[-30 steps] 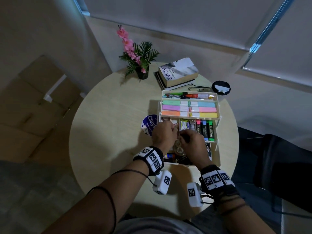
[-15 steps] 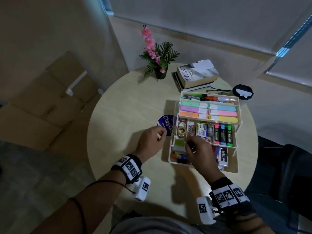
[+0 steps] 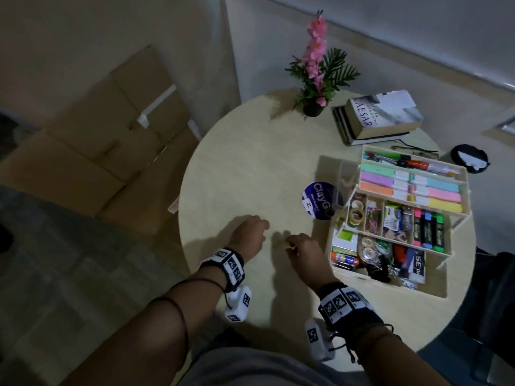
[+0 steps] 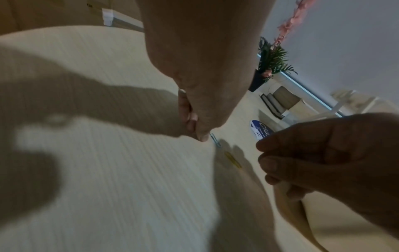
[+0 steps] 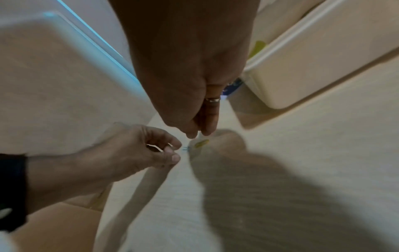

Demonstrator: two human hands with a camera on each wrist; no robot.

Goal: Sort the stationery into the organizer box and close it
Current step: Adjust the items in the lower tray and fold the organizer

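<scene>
My left hand (image 3: 249, 235) and right hand (image 3: 306, 256) hover close together over the round table (image 3: 250, 168), fingers bent toward a blue paper clip (image 4: 216, 140) and a yellow paper clip (image 4: 232, 159) lying between them — whether either fingertip grips one I cannot tell. The open organizer box (image 3: 401, 213) sits just right, a round purple lid (image 3: 317, 200) beside it, and a book (image 3: 381, 114) and a flower pot (image 3: 313, 108) stand beyond.

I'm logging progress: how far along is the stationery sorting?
Mostly done: the white tiered organizer box already holds highlighters, markers and tape. In hand: left hand and right hand reach for a blue paper clip and yellow paper clip on the round table. Left: stow them, close the box.
</scene>
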